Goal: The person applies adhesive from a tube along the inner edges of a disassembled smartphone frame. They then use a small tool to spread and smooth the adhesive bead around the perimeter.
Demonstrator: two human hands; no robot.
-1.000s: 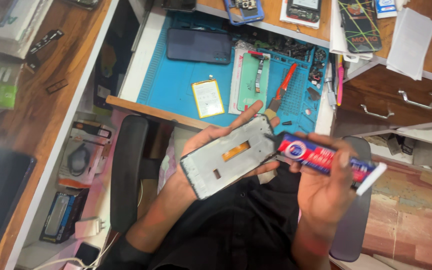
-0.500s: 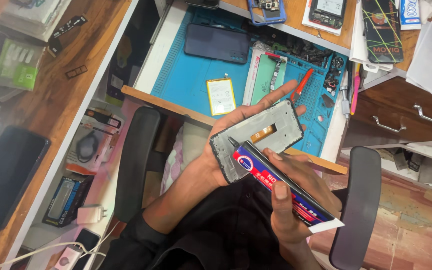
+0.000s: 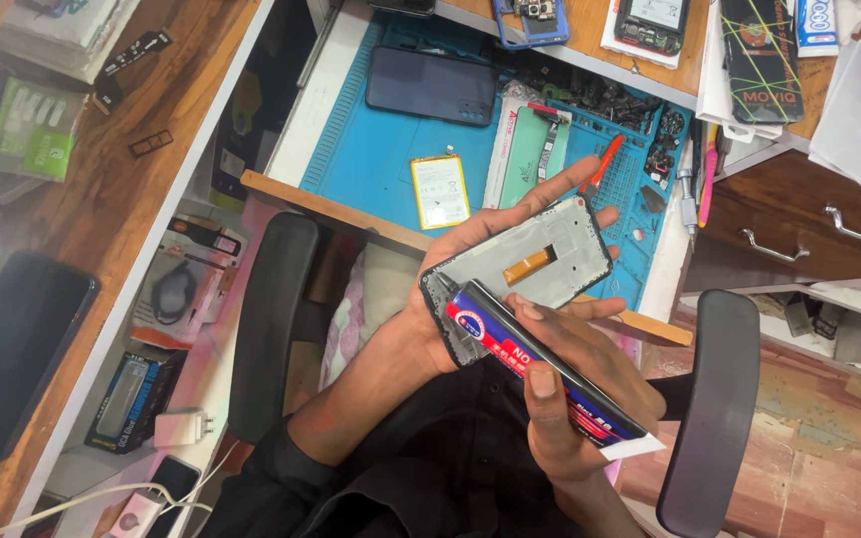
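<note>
— Holding steady over the lap: left hand [image 3: 450, 299] cradles a phone frame [image 3: 520, 274], open side up, fingers splayed beneath it and out past its far edge. An orange strip shows at the frame's middle.

— And the other?

— Right hand [image 3: 575, 399] is closed round a blue-and-red glue tube [image 3: 540, 374], thumb lying along the top. Its nozzle end touches the frame's near corner, just by the left palm. Whether anything is coming out, I cannot tell.

— What lies past the grip?

— Beyond the left fingertips, a blue work mat [image 3: 381, 149] on the counter [image 3: 351, 214]. On it a loose battery [image 3: 439, 190], a dark phone [image 3: 430, 85] farther off, and a red-handled tool [image 3: 602, 159] beside the fingertips. Chair armrests either side: one [image 3: 271, 319] off the left forearm, one [image 3: 715, 399] outside the right wrist.

— Risks?

— My reading: the frame rests on an open palm, not clamped. A hard press from the tube could tip it off into the lap. A heavy squeeze might flood the corner and creep toward the orange strip. Unsupported wrists make a wandering bead likely too.
</note>
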